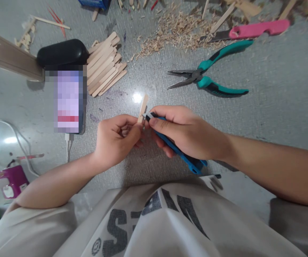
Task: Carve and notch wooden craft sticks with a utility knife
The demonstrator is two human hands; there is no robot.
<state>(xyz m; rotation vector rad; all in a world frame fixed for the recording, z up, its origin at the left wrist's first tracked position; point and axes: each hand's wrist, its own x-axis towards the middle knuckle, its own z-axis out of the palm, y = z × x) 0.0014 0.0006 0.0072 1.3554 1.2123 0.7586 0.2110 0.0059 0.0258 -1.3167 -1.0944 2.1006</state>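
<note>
Left hand (117, 141) was clasped around a craft stick (143, 105), right hand (186, 132) around a utility knife (175, 146); beyond that stick, shavings (171, 34) were heaped, stacked sticks (105, 69) left whole.

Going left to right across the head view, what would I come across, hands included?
Beige container → phone → left hand → upright-held wooden stick → right hand, gripping a blue cutter → pink handle. The stick pile and pliers overlap others' places, so I leave them out.

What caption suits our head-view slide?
Left hand holds a wooden stick; right hand holds a blue cutter to it.
</note>
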